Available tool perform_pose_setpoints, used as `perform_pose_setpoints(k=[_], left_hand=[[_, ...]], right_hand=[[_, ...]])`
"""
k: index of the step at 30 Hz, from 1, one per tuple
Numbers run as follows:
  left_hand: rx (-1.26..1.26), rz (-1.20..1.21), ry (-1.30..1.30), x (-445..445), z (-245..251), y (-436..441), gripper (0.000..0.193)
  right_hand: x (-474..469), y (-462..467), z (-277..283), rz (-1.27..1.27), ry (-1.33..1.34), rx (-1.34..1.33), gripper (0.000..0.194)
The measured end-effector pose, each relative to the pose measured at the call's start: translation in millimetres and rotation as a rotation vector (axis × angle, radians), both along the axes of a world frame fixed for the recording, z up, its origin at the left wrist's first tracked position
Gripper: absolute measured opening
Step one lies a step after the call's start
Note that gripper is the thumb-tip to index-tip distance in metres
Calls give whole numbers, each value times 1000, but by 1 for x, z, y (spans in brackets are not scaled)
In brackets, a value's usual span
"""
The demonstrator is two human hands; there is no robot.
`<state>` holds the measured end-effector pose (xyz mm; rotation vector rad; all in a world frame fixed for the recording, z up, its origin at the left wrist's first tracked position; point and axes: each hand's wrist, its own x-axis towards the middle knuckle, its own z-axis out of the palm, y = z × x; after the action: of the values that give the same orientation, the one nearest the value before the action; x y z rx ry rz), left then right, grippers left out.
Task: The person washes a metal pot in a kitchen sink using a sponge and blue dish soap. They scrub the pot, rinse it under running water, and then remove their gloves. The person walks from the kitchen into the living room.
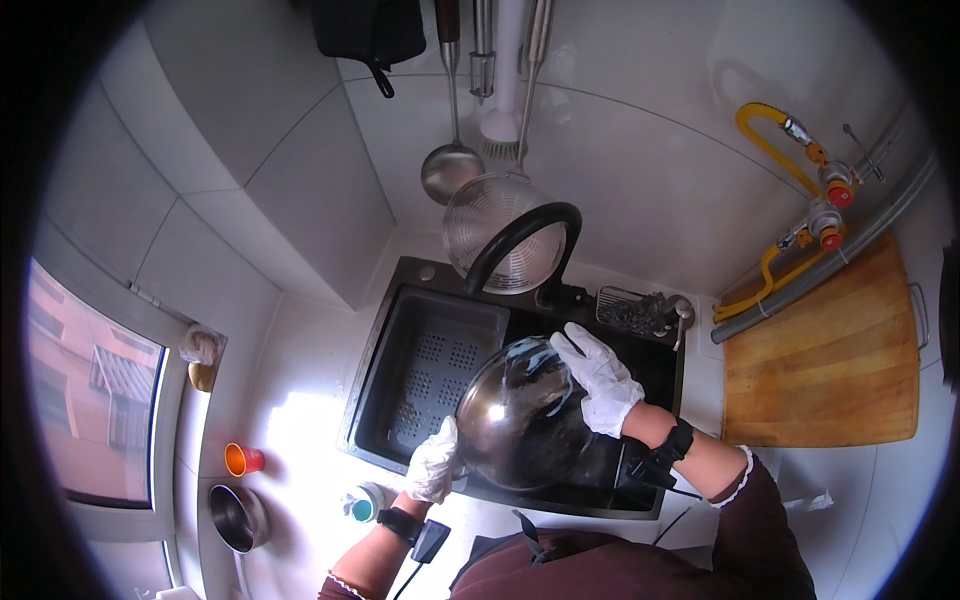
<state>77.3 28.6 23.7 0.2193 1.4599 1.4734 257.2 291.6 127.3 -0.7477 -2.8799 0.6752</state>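
A round, shiny metal wok (517,427) is tilted over the right basin of the black sink. Streaks of pale blue paste mark its upper part. At the wok's lower left edge, my left hand (433,461), in a white disposable glove, is closed on it; the exact grip is hidden. My right hand (600,379), gloved the same way, lies against the upper right of the wok with its fingers spread over the paste. An uncapped jar of blue-green paste (364,504) stands on the counter beside my left wrist.
The black faucet (517,232) arches behind the wok. A perforated basket (427,375) sits in the left basin. Steel scrubbers (637,311) rest in a rack. A ladle (452,172) and strainer (480,225) hang above. Left are an orange cup (244,459) and saucepan (240,517); right, a cutting board (821,360).
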Motion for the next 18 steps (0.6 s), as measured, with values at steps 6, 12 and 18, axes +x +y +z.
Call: perform_pose_setpoints(k=[6, 12, 18], left_hand=[[-50, -12, 151, 3, -30, 2, 47], [0, 12, 156, -1, -44, -4, 46], [22, -20, 143, -2, -44, -6, 44]], right_hand=[[-6, -17, 7, 209, 93, 308, 66], [4, 2, 19, 38, 219, -4, 90], [-15, 38, 10, 0, -295, -15, 72]])
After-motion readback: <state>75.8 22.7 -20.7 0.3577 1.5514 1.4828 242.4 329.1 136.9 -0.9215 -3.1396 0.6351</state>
